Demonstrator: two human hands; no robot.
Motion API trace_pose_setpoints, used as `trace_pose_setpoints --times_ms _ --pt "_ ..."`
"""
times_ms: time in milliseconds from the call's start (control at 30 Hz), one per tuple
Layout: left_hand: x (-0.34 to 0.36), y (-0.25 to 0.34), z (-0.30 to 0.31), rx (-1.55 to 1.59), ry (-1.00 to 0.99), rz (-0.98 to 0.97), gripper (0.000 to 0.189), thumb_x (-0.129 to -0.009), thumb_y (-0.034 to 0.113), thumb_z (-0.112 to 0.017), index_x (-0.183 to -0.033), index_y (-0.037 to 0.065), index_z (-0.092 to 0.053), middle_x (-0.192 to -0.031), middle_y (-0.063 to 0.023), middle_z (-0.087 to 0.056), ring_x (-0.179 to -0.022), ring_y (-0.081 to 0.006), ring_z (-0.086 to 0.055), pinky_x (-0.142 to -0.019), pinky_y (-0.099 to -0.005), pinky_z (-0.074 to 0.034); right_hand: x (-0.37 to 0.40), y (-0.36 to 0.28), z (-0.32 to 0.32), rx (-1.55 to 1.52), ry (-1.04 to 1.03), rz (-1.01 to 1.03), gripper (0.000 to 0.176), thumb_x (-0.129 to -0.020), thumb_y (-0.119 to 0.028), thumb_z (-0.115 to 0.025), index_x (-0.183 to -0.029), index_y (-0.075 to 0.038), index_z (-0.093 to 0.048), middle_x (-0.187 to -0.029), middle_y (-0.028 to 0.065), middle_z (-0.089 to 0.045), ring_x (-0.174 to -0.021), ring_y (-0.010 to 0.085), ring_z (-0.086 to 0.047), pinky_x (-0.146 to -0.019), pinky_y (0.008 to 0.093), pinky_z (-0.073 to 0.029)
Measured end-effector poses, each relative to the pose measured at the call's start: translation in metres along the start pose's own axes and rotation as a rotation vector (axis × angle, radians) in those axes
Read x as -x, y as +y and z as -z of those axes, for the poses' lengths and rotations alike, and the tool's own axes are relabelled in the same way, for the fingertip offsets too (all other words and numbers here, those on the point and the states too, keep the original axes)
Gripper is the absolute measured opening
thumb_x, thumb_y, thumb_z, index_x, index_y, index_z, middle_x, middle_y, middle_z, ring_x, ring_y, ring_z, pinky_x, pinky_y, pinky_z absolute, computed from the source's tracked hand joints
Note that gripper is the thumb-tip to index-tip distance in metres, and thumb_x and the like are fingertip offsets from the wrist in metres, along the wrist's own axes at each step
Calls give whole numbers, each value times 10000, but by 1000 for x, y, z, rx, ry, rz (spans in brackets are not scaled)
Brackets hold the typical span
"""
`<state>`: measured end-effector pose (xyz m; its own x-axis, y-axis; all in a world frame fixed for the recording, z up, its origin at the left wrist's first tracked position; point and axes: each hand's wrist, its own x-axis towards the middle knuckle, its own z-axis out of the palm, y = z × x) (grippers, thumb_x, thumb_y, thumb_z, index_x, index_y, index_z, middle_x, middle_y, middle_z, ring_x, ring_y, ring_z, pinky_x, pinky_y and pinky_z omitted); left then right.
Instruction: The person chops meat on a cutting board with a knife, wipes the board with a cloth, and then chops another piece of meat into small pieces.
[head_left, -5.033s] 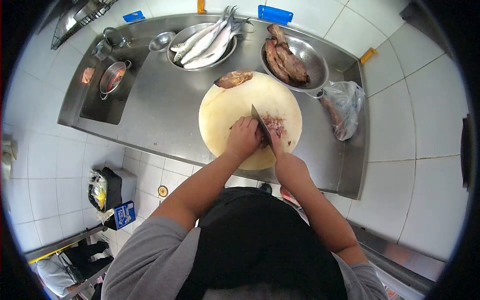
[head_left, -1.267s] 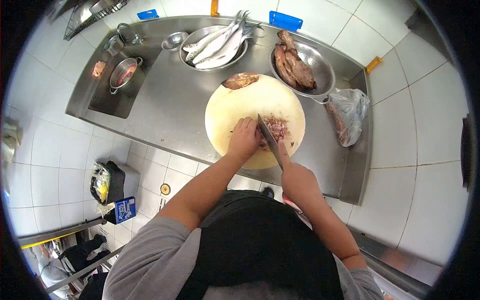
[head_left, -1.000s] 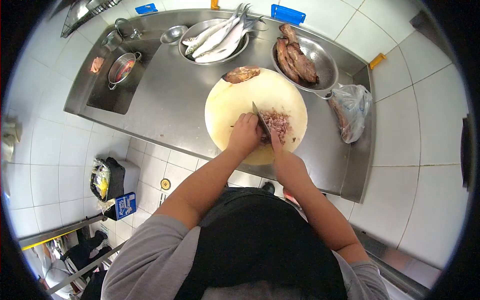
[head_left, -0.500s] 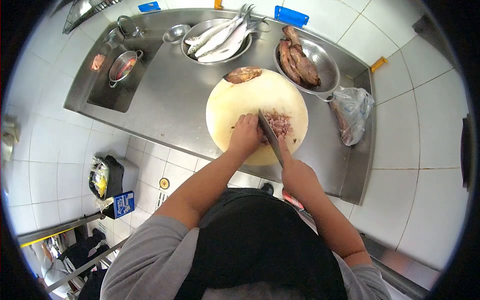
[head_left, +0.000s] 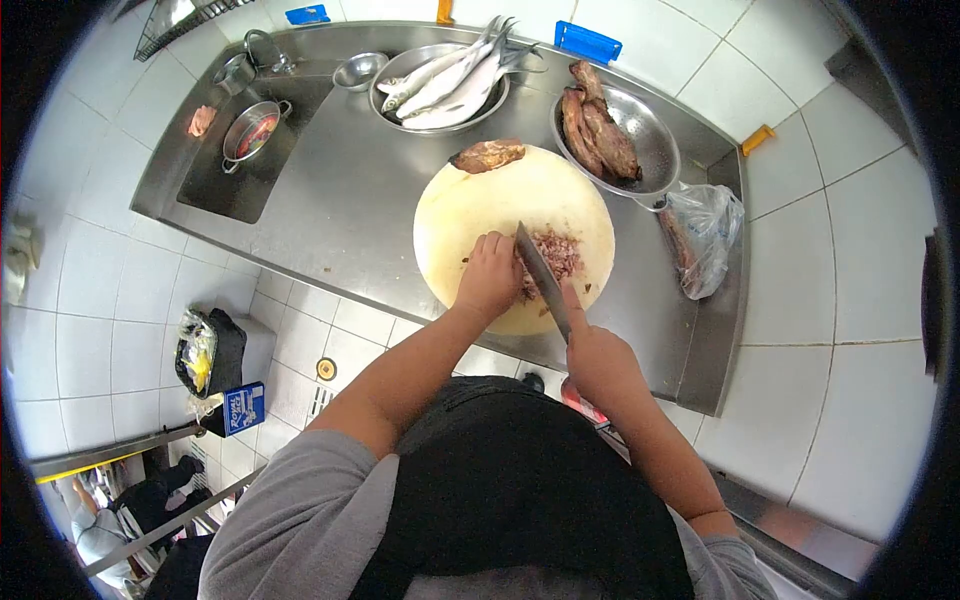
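The left hand [head_left: 490, 273] is low on the round cutting board [head_left: 455, 215], its fingers pressed together and bent over, their tips close beside the knife [head_left: 543, 278]; whether they pinch anything cannot be told, as the hand hides what is under it. The right hand [head_left: 602, 362] is closed around the knife's handle, with the index finger stretched forward along the blade. The blade slants over the board, its tip pointing away from the person, between the left hand and most of the chopped meat [head_left: 560, 254]. That meat lies in small reddish bits on the board, mainly to the right of the blade, with a few dark scraps near it. A larger browned chunk of meat [head_left: 487, 156] rests at the board's far edge. Beyond the board, several whole fish [head_left: 450, 92] lie in a metal bowl [head_left: 383, 112], their tails sticking out over the rim, with a small bowl [head_left: 360, 71] just to its left. To the right, long browned pieces of meat [head_left: 603, 135] sit in a metal strainer [head_left: 655, 135], and a clear plastic bag [head_left: 712, 245] with meat inside lies near it on the steel counter [head_left: 335, 200]. A two-handled pot [head_left: 237, 145] stands in the sink [head_left: 215, 190] at the left.
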<state>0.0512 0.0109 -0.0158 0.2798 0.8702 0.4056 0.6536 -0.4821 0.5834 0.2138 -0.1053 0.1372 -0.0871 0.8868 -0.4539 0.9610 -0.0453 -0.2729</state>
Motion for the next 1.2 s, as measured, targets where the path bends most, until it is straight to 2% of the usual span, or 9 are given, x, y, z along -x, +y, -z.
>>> trace_pose_setpoints --times_ms 333,400,533,633,700,733,800,1133,1200 --pt "-3 -2 -3 -51 -76 2 228 -815 39 -569 -1020 -27 -493 -1006 -232 -521 -983 -431 -507 -899 -514 -444 -47 -1 -29 -77 111 57 791 -901 -81 -477 -1599 -128 -108 -885 288 -685 -804 457 -683 -743 549 -524" --pt "-1 -2 -4 -48 -23 -11 236 -812 39 -566 -1030 -29 -505 -1002 -231 -525 -989 -421 -512 -902 -511 -446 -27 2 -24 -84 -24 -32 799 -888 -43 -455 -1600 -132 -102 -951 308 -687 -852 468 -686 -770 541 -542" --pt "-5 3 9 -20 -124 51 219 -851 54 -568 -1049 -21 -512 -1032 -232 -529 -1021 -411 -521 -911 -502 -449 -48 5 -18 -92 2 -24 779 -902 -65 -457 -1594 -133 -107 -978 311 -686 -866 472 -683 -795 554 -536" --pt "-6 4 37 40 -264 121 382 -876 211 -667 -1149 -12 -519 -1174 -238 -542 -1141 -411 -520 -983 -487 -438 -68 16 -24 -160 106 17 755 -914 -77 -452 -1590 -139 -122 -1007 322 -679 -897 477 -679 -824 557 -528" --pt "-2 7 53 -110 -236 -45 703 -808 399 -777 -1311 1 -490 -1328 -234 -515 -1258 -406 -488 -1068 -477 -402 -66 20 -21 -252 113 20 727 -925 -80 -435 -1587 -142 -141 -1033 333 -671 -929 479 -675 -848 553 -522" --pt "1 8 52 -112 -231 -46 703 -808 399 -777 -1311 1 -490 -1328 -234 -515 -1258 -406 -488 -1068 -477 -402 -65 19 -20 -249 116 23 727 -925 -80 -435 -1587 -142 -141 -1033 333 -671 -929 479 -675 -848 553 -522" --pt "10 4 51 -128 -296 -114 954 -708 518 -826 -1417 3 -449 -1394 -210 -493 -1287 -375 -485 -1103 -459 -379 -62 13 -20 -242 73 -15 705 -935 -87 -424 -1585 -136 -154 -1040 334 -669 -935 482 -672 -861 551 -518" --pt "5 7 49 -54 -325 -58 693 -758 379 -822 -1294 16 -576 -1285 -197 -591 -1251 -361 -515 -1084 -456 -406 -52 9 -17 -174 99 -6 725 -961 -150 -495 -1591 -161 -135 -949 322 -677 -891 476 -668 -825 570 -510" --pt "-6 11 56 113 -320 215 521 -797 326 -785 -1185 10 -640 -1190 -203 -641 -1179 -360 -569 -1050 -437 -439 -48 7 -16 -122 114 -17 731 -963 -152 -492 -1595 -162 -124 -921 317 -679 -848 478 -668 -803 572 -512"
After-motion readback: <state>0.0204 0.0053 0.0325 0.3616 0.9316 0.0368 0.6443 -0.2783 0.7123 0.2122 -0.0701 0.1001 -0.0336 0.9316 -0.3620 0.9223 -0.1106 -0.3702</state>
